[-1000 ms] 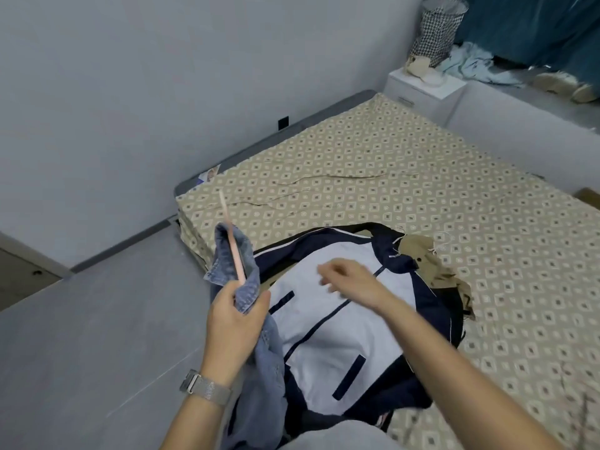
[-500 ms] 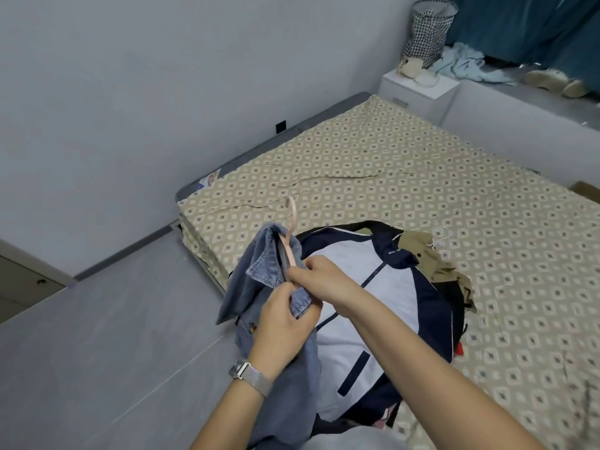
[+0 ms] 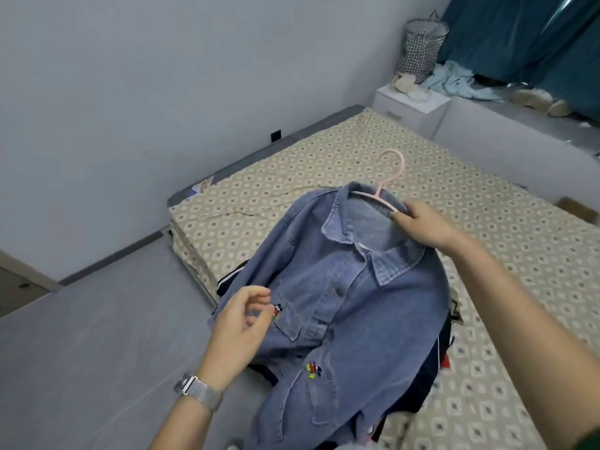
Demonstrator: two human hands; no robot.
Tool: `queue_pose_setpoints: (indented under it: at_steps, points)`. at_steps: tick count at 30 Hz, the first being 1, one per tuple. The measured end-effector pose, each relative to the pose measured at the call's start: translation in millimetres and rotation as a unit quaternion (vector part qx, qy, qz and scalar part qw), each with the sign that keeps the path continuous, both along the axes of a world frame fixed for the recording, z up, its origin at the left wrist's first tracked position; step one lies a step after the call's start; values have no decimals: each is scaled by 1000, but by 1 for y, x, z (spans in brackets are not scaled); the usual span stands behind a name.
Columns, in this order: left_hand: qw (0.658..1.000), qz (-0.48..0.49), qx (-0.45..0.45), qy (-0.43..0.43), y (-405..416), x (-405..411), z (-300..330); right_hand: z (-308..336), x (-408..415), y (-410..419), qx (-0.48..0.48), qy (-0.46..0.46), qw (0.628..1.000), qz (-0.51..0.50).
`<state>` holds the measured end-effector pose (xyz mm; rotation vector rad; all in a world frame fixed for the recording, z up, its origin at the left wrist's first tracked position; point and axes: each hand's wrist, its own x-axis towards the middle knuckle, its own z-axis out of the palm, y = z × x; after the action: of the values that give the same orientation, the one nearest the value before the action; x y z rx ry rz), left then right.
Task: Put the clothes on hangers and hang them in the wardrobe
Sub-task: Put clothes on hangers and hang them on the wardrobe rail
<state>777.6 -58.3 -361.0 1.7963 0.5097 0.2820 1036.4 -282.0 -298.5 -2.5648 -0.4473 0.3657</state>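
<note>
denim shirt: denim shirt (image 3: pixel 354 306) now spread open, front up, over the clothes pile at the bed's near-left corner; half a second ago it was a bunched wad held up in both hands.
hanger: pink hanger (image 3: pixel 384 186) sits inside the collar, hook sticking out toward the middle of the bed; a second ago only a pink bar poked out of the bunched cloth (so the threading looks done, at least on the right shoulder).
right hand: right hand (image 3: pixel 425 227) has moved to the right shoulder of the shirt, fingers (image 3: pixel 401 217) pinching collar cloth and hanger arm together.
left hand: left hand (image 3: pixel 242 323) has let go, fingers loosely curled with nothing in them, hovering just over the chest pocket near the small embroidered patch; watch (image 3: pixel 198 389) on the wrist.
other clothes: navy-and-white jacket (image 3: pixel 232 279) mostly covered by the shirt, only edges show; more dark pieces under it.
bed: patterned bed (image 3: pixel 487 238), pile at the near-left corner, the far half bare of clothes.
what it means: first garment seems hung on its hanger, left shoulder seating can't be confirmed; wardrobe not in view.
next: likely straighten the left shoulder, lift by the hook, carry off.
risk: shirt unbuttoned at the top, could slide off a thin hanger arm when lifted.
</note>
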Motion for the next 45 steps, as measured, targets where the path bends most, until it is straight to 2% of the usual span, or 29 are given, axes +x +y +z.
queue_pose_setpoints:
  at_steps: [3, 6, 8, 11, 14, 16, 22, 30, 35, 39, 42, 45]
  points:
    - [999, 44, -19, -18, -2, 3, -1, -22, 60, -36, -65, -67, 990, -105]
    - [998, 55, 11, -5, -6, 4, -5, -64, 71, -56, -176, -32, 971, -159]
    - [998, 49, 47, 12, -9, 3, -7, -100, 56, -53, -210, 29, 971, -115]
    - [990, 21, 129, 51, -7, -1, -16, -145, 11, -23, -221, 121, 968, 13]
    - [968, 17, 236, 83, 11, -10, -28, -160, -45, 18, -192, 145, 967, 82]
    - [957, 37, 266, 107, 28, -18, -31, -162, -69, 43, -154, 146, 971, 112]
    - [936, 16, 245, 253, 88, -70, -43, -136, -108, 117, -143, 101, 958, 227]
    - [903, 130, 230, 340, 170, -215, -40, -92, -192, 262, -146, 31, 914, 377]
    - [880, 213, 222, 362, 203, -315, -28, -73, -280, 343, -148, -13, 861, 487]
    - [857, 303, 210, 361, 211, -409, -19, -64, -370, 403, -148, -39, 804, 575]
    - [826, 361, 210, 378, 205, -485, -11, -57, -450, 440, -136, -59, 755, 639]
    - [793, 410, 187, 410, 182, -548, -9, -50, -531, 460, -112, -75, 688, 713]
